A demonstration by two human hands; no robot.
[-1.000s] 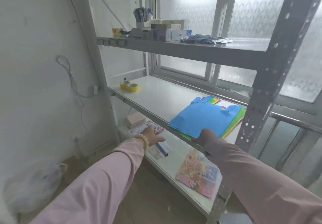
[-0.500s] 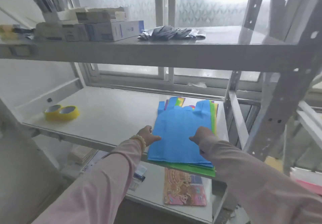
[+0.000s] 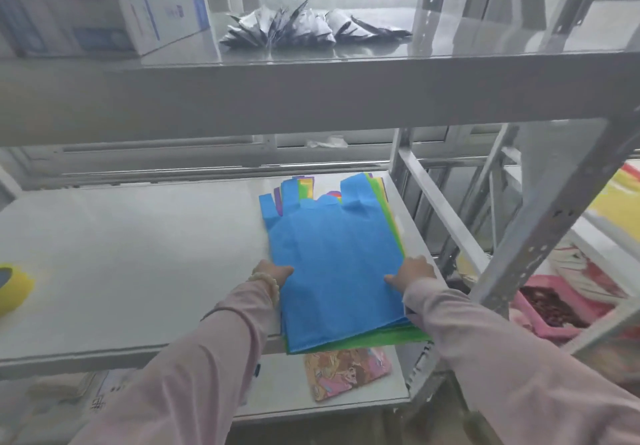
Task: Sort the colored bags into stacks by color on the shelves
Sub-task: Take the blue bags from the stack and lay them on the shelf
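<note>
Hands now at bag stack edges

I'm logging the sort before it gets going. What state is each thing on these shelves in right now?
bag pile: unsorted, mixed colours, flat on the middle shelf, overhanging its front edge.
blue bag: topmost, flat, handles away from the person.
left hand: pinches the pile's left edge.
right hand: pinches the pile's right edge.
tape roll: lying flat, untouched.

Blue bag tops green, yellow, purple ones; yellow tape.
</note>
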